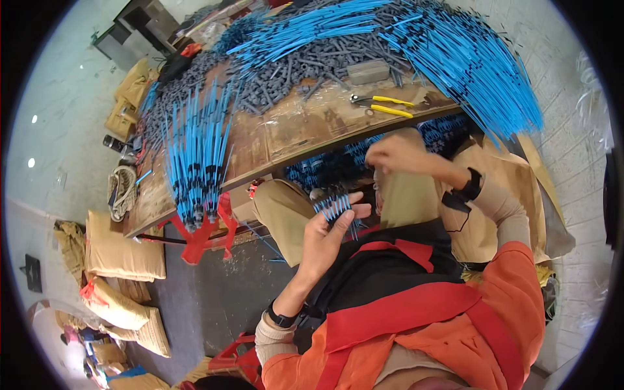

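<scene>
My left hand (pixel 325 237) is closed around a small bundle of thin blue rods (pixel 335 207), held over my lap with its fingertips pointing right. Dark ends of the rods stick out past the fingers. My right hand (pixel 396 153) is raised beyond it, near my right knee and the table's front edge, apart from the bundle. Its fingers are curled in, and whatever they may hold is too small or hidden to make out. Beneath the table edge lies a mass of blue and black pieces (pixel 325 170), partly hidden by my legs.
On the wooden table (pixel 273 140) lie yellow-handled pliers (pixel 383 104), a grey block (pixel 368 71), heaps of grey plugs (pixel 286 84) and long blue rods (pixel 465 62). A blue rod bundle (pixel 197 159) overhangs the left front edge. Stuffed sacks (pixel 123 247) and a red stool (pixel 195 240) stand left.
</scene>
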Demonstrator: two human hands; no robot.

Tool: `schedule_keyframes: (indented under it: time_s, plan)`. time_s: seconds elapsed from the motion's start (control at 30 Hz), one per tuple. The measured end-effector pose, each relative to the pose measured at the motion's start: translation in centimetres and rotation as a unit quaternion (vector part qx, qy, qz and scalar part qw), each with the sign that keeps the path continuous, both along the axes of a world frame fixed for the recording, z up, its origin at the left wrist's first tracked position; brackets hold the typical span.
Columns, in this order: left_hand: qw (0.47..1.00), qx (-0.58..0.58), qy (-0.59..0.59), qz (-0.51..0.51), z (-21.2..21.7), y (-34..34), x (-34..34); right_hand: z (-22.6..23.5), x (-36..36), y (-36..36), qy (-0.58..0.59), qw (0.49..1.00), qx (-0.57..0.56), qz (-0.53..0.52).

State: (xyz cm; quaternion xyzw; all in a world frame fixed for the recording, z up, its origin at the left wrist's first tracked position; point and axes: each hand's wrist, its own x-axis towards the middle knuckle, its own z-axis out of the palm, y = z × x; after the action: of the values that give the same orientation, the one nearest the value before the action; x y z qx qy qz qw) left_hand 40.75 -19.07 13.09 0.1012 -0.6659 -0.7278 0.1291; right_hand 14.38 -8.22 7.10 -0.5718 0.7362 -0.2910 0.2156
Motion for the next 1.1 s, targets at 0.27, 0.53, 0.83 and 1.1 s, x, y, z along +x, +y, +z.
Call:
schedule_keyframes:
  time_s: [0.27,0.53,0.83,1.1]
  plan:
    - [0.994,0.101,-0.043,-0.025,-2.1,-7.6,-11.4,2.8,-17.3,-6.9,0.323,0.906,-0.205,-0.179]
    - [0.99,0.137,-0.028,-0.027,-5.2,-10.1,-14.3,1.2,-21.6,-10.3,0.356,0.912,-0.168,-0.119]
    - [0.975,0.207,-0.077,-0.031,-6.2,-10.6,-14.0,3.7,-20.7,-10.0,0.363,0.901,-0.222,-0.087]
    - [0.964,0.229,-0.127,-0.055,-9.0,-8.3,-11.3,5.2,-16.5,-9.3,0.406,0.903,-0.087,-0.106]
